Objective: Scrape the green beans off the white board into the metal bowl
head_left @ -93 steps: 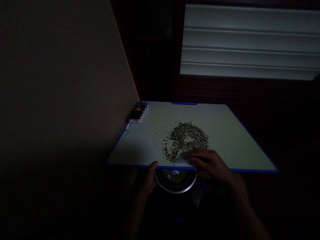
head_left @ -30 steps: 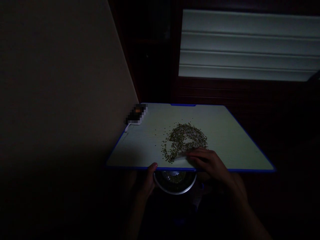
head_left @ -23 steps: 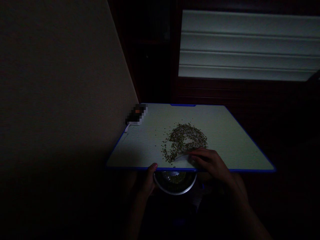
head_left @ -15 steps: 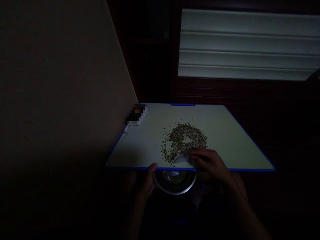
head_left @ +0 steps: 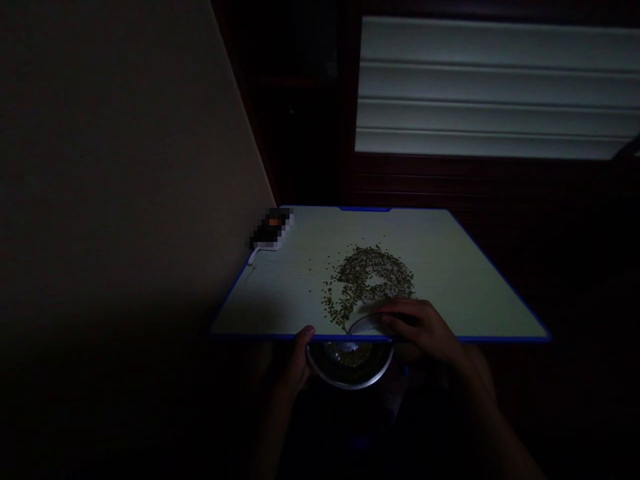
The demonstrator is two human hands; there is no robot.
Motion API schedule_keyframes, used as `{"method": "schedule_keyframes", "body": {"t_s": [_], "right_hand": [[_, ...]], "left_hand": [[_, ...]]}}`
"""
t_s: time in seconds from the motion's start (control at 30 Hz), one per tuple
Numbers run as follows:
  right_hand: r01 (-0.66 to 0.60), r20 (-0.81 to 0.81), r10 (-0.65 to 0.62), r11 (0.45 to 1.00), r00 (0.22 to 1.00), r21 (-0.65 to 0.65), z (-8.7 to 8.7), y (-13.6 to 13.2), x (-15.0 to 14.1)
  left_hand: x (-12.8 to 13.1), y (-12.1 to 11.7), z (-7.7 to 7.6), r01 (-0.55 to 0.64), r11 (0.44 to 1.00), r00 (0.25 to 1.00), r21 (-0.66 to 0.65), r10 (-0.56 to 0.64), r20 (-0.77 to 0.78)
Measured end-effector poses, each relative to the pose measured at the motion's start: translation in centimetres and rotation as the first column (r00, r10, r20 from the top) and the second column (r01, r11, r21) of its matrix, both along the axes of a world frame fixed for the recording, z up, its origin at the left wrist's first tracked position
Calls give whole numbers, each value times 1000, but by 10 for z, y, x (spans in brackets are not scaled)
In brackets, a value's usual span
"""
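Note:
A heap of small green beans [head_left: 370, 280] lies spread on a pale table with a blue rim [head_left: 450, 267]. My right hand [head_left: 425, 327] rests on the table's near edge, fingers curled round a small white card or scraper [head_left: 363, 325] that touches the near beans. My left hand [head_left: 295, 360] grips the rim of a shiny metal bowl [head_left: 350, 363] held just under the table's front edge; some beans lie inside it. The room is very dark.
A blurred-out small dark object with a white cable [head_left: 270, 230] sits at the table's far left corner. A beige wall [head_left: 125, 167] rises on the left. A white slatted panel [head_left: 495, 87] lies beyond the table.
My right hand has drawn the white scraper a little nearer the table's front edge above the bowl. The left hand and bowl have stayed put.

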State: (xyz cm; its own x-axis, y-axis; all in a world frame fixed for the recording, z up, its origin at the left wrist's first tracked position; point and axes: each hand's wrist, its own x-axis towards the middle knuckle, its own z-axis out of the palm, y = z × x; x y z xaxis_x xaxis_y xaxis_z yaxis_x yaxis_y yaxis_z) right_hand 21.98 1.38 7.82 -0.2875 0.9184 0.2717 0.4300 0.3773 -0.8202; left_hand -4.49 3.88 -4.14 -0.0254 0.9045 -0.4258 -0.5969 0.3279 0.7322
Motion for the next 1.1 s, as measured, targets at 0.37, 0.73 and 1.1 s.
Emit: {"method": "schedule_keyframes", "body": {"t_s": [0.37, 0.73, 1.1], "right_hand": [[19, 19, -19, 999, 1000, 29, -3, 2, 1], [-42, 10, 42, 999, 999, 15, -2, 0, 1], [7, 20, -7, 1000, 1000, -13, -2, 1, -2]], "left_hand": [[-3, 0, -4, 29, 996, 999, -79, -32, -29], [0, -1, 1, 5, 997, 1000, -73, -7, -15], [-4, 0, -9, 66, 997, 998, -41, -66, -2]]}}
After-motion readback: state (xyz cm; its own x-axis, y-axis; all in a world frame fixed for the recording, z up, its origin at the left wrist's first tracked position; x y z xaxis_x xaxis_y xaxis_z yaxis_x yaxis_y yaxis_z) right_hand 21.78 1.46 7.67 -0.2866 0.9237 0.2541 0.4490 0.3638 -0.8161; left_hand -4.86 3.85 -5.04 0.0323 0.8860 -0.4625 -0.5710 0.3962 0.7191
